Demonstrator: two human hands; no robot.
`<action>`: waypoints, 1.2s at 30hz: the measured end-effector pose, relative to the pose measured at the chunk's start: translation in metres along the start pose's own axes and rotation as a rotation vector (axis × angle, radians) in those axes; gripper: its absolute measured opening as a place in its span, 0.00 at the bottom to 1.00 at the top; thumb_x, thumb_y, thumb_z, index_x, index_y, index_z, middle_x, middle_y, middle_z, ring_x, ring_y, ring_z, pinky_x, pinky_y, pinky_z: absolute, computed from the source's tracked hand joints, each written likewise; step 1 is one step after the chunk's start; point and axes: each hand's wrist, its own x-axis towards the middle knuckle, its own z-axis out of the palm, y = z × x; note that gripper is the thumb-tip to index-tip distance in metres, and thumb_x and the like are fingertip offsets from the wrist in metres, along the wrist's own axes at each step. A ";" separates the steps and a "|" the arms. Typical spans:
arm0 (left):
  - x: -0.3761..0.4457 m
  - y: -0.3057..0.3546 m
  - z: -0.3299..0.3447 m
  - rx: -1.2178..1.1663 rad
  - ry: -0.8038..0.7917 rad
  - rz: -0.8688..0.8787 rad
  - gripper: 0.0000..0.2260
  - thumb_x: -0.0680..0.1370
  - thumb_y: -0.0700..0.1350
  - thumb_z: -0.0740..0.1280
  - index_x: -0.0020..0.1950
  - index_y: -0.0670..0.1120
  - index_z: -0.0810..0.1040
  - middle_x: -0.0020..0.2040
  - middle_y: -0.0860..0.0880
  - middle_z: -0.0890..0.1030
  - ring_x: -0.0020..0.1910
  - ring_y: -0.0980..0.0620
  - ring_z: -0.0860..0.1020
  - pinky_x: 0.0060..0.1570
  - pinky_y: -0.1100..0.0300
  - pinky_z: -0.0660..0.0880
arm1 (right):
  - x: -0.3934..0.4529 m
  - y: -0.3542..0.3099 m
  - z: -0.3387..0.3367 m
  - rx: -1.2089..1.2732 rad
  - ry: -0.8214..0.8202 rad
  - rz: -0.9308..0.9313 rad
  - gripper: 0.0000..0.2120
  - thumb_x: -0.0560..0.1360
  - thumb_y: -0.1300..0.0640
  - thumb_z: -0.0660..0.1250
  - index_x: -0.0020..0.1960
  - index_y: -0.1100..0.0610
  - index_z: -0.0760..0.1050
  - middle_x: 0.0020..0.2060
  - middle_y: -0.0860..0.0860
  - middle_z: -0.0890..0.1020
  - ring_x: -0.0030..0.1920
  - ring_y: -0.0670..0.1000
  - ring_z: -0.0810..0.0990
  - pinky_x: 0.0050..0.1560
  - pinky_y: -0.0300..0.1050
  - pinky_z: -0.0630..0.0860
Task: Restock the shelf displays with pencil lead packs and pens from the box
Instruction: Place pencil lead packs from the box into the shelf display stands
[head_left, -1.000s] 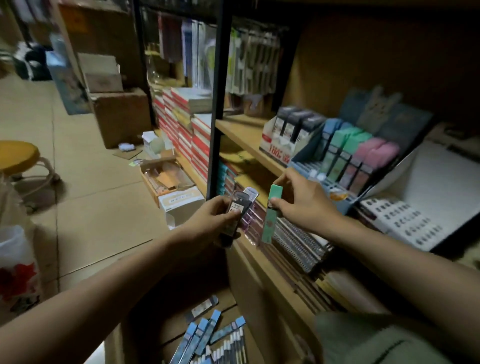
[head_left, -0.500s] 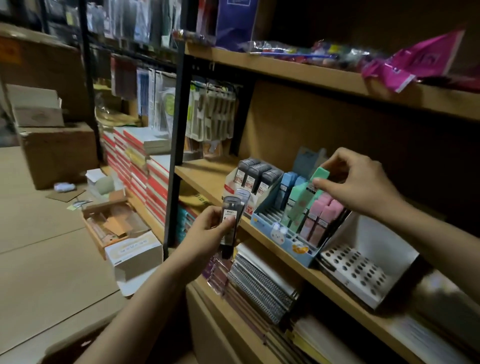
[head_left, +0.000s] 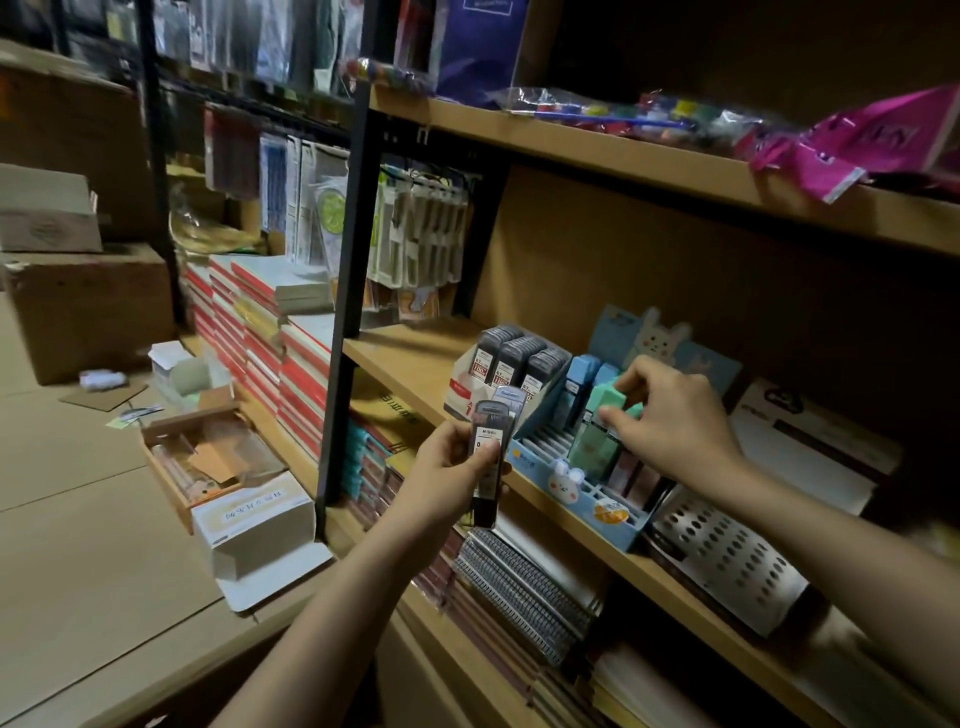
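My left hand grips a small bunch of dark pencil lead packs upright in front of the middle shelf. My right hand pinches a mint-green lead pack standing in the green row of the light-blue bunny display tray. Blue packs stand in that tray to the left, pink ones lower right. A white display box of dark grey lead packs sits just left of the tray. The supply box is out of view.
A white perforated pen stand lies right of the tray. Spiral notebooks fill the shelf below. A black upright post divides the shelving. Open cartons and cardboard boxes sit on the floor at left.
My right hand carried the green pack from beside my left hand up to the tray and lowered it into the green row. The view rose from the floor box to the shelf.
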 end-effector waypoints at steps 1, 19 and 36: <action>0.000 0.000 0.000 0.000 -0.001 -0.005 0.07 0.80 0.40 0.64 0.58 0.41 0.74 0.50 0.43 0.81 0.43 0.49 0.82 0.47 0.53 0.81 | 0.000 0.000 0.003 -0.008 -0.003 0.005 0.11 0.71 0.50 0.75 0.44 0.50 0.73 0.38 0.46 0.80 0.37 0.48 0.80 0.39 0.48 0.79; -0.006 0.003 0.003 -0.108 -0.082 -0.016 0.10 0.81 0.42 0.62 0.61 0.44 0.71 0.53 0.42 0.80 0.45 0.50 0.83 0.43 0.57 0.80 | 0.007 -0.002 0.013 -0.169 0.068 -0.171 0.15 0.72 0.46 0.73 0.53 0.55 0.81 0.46 0.51 0.81 0.44 0.52 0.80 0.42 0.44 0.76; -0.010 -0.001 -0.002 -0.061 -0.072 0.050 0.10 0.80 0.45 0.63 0.61 0.54 0.75 0.55 0.40 0.80 0.45 0.46 0.81 0.45 0.53 0.80 | 0.003 -0.056 0.027 0.724 -0.438 0.199 0.08 0.73 0.58 0.73 0.50 0.56 0.76 0.39 0.53 0.86 0.38 0.51 0.86 0.43 0.49 0.84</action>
